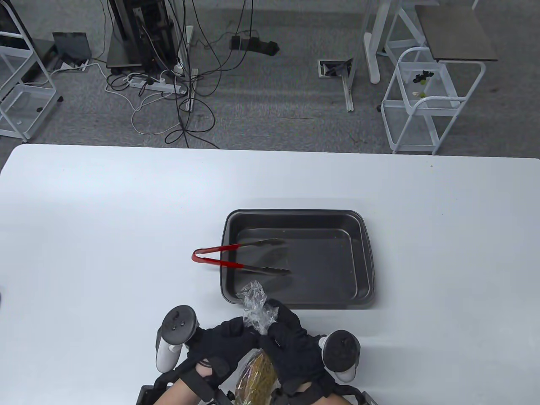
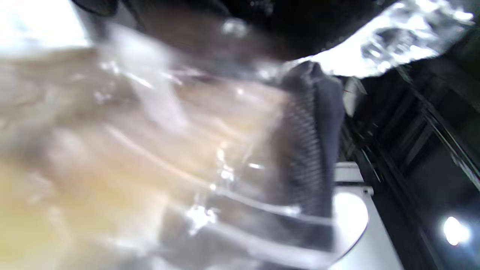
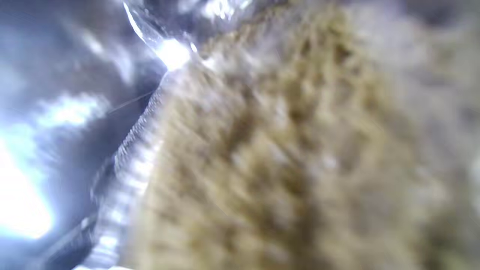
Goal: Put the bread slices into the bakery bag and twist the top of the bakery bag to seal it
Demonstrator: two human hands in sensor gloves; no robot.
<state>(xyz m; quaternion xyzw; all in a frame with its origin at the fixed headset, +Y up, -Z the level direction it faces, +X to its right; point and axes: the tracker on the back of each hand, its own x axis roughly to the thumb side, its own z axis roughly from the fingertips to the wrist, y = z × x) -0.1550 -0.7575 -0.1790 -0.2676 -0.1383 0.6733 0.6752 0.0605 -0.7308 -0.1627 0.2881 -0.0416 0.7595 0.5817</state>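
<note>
**A:** so the bakery bag (image 1: 254,310) sits at the near edge of the table (image 1: 105,236), right in front of the person, bunched clear top poking up just beside the near rim of the dark baking tray (image 1: 367,253). The bread slices (image 1: 257,375) are already inside, you can see the brown crumb through the plastic below the hands. Tray has no bread in it, just the red-handled tongs (image 1: 236,257) lying over its left rim

**B:** so only the twist is left I'd guess. What goes wrong from here?

**A:** my bet is the neck springing back open if either hand eases off, that crinkly plastic doesn't look like it holds a twist. Or twisting too low and squashing the slices, since the hands are packed right against the bread

**B:** what are the fingers doing?

**A:** left hand (image 1: 223,341) and right hand (image 1: 295,341) are both curled round the neck of the bag, pressed close together, nothing spread. From the table view the gathered top comes up between them. The left wrist view shows one gloved finger against the plastic. The right wrist view is just blurry bread up close, so I can't tell exactly how each fingertip sits
</note>
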